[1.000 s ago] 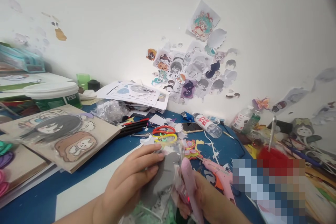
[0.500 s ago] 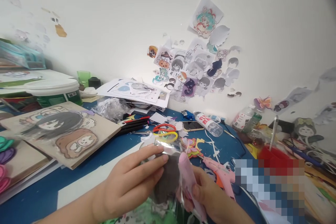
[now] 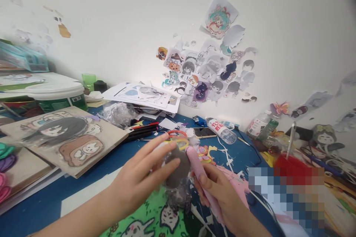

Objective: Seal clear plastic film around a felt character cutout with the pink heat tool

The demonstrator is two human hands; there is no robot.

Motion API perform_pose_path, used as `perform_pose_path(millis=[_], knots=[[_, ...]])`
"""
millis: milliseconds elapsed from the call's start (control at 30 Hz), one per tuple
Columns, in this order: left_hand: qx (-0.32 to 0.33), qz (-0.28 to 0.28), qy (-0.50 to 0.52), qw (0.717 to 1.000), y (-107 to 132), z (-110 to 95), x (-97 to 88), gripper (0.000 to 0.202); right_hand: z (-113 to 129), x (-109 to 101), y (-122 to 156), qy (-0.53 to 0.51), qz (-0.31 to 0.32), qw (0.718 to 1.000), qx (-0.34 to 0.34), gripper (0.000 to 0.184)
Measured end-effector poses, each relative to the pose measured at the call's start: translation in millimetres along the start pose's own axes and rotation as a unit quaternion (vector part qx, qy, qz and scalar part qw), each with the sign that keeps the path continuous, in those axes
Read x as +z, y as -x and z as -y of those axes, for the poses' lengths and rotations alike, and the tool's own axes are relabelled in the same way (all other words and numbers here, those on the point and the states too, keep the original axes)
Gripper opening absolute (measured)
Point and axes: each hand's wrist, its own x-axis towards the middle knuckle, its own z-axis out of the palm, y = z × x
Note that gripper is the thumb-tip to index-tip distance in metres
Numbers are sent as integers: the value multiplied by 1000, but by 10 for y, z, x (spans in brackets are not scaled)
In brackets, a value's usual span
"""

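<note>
My left hand [image 3: 139, 174] has its fingers across the front of a dark grey flat piece [image 3: 180, 174] edged with crinkled clear film; its thumb is hidden behind. In my right hand [image 3: 222, 190] is a pink stick-shaped tool [image 3: 199, 172] with a rounded end, held upright and tilted left. Its tip stands right beside the grey piece's upper right edge; I cannot tell whether they touch. Under the hands lies a green sheet [image 3: 155, 203] with drawn white characters. Behind the left fingertips show scissors [image 3: 182, 143] with red and yellow handles.
A pink glue gun [image 3: 233, 181] lies behind my right hand. Farther back are a phone [image 3: 204, 132], a plastic bottle [image 3: 221, 130] and dark pens [image 3: 143, 131]. A decorated board [image 3: 111, 129] and a white-lidded tub [image 3: 57, 92] stand left, a red cup [image 3: 287, 161] right.
The grey piece has tilted and turned, its lower film now bunched below. My left fingers have shifted up and spread. The pink tool has moved slightly left, and more green sheet shows.
</note>
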Motion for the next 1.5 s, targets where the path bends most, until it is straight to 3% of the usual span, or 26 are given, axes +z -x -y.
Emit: perform_pose_path(millis=[67,133,167,233,333,400,500,667,900,1233,1500], knots=[[-159,-24,104,982,-42,-64,18,40,-14,-18,-9,23,-16,1000,-10,43],[-304,-31,223,925,-73,-141,28,35,-47,-33,-20,46,-35,998,-14,41],[-351,-26,255,900,-78,-179,32,35,-69,-36,-24,53,-41,998,-16,41],[-390,0,225,893,-67,-243,46,53,-116,-26,-28,59,-51,997,-20,40],[-396,54,75,914,-16,-302,96,91,-185,19,-22,68,-66,995,-24,38],[-373,90,5,923,18,-323,146,105,-232,59,-12,64,-68,995,-37,36],[-321,118,-60,938,43,-339,218,110,-302,115,3,28,-65,996,-59,35],[-283,109,-110,946,23,-319,256,102,-340,142,10,-17,-49,997,-50,35],[-309,107,-48,944,-7,-313,235,94,-284,149,-5,-5,-55,997,-52,37],[-306,91,-30,947,4,-255,239,94,-177,226,19,-70,-66,995,19,39],[-420,69,103,899,8,-243,247,97,-162,237,26,-53,-46,998,8,39]])
